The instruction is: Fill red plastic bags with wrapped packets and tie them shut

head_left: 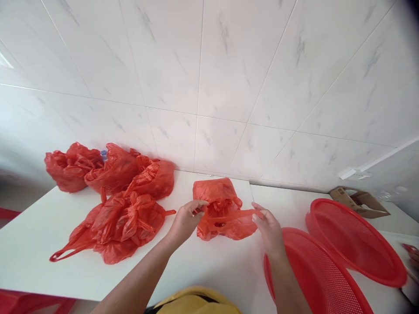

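In the middle of the white table lies a red plastic bag (pixel 216 190), partly bunched, with its opening side toward me. My left hand (pixel 190 218) pinches the bag's edge at its left. At the right, my right hand (pixel 267 223) grips the other end of the same edge between thumb and fingers. A strip of the red plastic is stretched between both hands. What the bag contains is hidden.
Several red plastic bags (pixel 124 222) are heaped on the left, a blue bottle cap (pixel 104 153) showing among them. Two red mesh baskets (pixel 356 200) stand at the right. Behind them sit an opened cardboard box (pixel 373 212) and a wall socket (pixel 355 174). A tiled wall (pixel 222 87) bounds the back.
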Tool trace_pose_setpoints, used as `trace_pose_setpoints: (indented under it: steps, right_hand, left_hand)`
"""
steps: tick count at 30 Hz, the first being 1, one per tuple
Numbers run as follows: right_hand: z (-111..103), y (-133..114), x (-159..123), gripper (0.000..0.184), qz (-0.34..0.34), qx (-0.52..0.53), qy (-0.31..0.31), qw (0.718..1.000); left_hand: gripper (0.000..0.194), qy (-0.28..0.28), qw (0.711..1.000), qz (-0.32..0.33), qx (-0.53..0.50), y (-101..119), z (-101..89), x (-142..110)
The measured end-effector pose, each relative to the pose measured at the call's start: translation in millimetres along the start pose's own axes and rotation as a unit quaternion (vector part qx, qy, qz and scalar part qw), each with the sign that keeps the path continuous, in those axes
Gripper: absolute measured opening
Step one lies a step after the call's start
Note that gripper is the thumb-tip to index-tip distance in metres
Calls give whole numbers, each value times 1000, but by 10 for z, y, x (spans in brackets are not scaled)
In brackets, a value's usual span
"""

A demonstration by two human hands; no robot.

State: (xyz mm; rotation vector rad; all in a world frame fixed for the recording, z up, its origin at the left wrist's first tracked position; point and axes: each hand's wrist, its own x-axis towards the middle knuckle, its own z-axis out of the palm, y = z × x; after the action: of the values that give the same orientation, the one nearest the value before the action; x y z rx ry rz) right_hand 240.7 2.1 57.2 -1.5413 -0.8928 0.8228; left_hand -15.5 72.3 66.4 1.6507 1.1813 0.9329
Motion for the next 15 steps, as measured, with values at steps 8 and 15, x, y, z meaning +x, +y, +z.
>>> trace_pose_setpoints:
  steps: [8,15]
  right_hand:
    - [387,102,-33,45,72,234,-74,967]
    - [600,292,-163,35,82,-13,-236,968]
  left_hand:
    - [25,-18,991,105,80,106,121,21]
    - [25,-58,995,82,1,116,515,-54]
